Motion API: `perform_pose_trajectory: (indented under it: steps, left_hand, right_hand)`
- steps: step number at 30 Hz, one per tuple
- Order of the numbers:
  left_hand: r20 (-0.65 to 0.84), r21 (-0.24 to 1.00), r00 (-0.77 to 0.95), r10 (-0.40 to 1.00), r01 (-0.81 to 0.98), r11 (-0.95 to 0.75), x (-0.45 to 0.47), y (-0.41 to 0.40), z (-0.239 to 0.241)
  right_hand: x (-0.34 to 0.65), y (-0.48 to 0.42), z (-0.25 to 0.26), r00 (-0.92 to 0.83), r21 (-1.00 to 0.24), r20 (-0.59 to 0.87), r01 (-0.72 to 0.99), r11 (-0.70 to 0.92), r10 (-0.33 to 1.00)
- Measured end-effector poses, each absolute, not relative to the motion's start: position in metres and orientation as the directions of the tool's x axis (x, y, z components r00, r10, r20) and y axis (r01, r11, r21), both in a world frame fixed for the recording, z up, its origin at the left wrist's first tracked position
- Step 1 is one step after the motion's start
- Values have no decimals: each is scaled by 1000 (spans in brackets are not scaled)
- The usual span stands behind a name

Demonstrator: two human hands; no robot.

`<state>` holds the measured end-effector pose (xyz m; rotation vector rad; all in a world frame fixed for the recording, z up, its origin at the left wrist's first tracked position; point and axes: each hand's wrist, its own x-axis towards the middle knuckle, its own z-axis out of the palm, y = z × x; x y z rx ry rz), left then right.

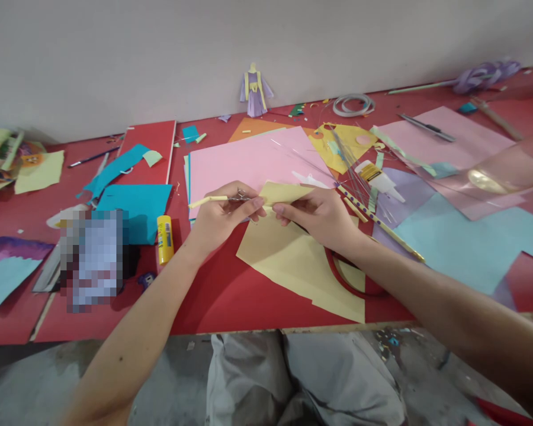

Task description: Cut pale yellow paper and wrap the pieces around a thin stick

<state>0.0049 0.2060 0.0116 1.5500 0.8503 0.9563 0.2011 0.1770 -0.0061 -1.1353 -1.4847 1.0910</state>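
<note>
My left hand and my right hand meet above the table, fingertips pinching a small folded piece of pale yellow paper. A thin pale yellow paper-wrapped stick with twisted silver wire also lies in my left hand's grip; its hidden part cannot be made out. Under my hands, a larger pale yellow sheet rests on the red table surface. Red-handled scissors are partly covered by my right forearm. Just beyond my hands is a pink sheet.
A yellow glue stick stands left of my arm. To the right lie a white glue bottle, loose wires, a dotted yellow stick and blue paper. A purple-yellow paper figure leans against the wall.
</note>
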Motion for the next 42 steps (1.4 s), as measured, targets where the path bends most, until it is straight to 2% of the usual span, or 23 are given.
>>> perform_pose_trajectory:
  steps: [22, 42]
  left_hand:
    - [60, 997, 436, 898, 24, -79, 3, 209, 9]
    - [76, 963, 492, 867, 189, -192, 0, 208, 9]
  right_hand:
    - [202, 177, -10, -150, -953, 205, 195, 232, 967]
    - [203, 177, -11, -205, -934, 211, 247, 259, 956]
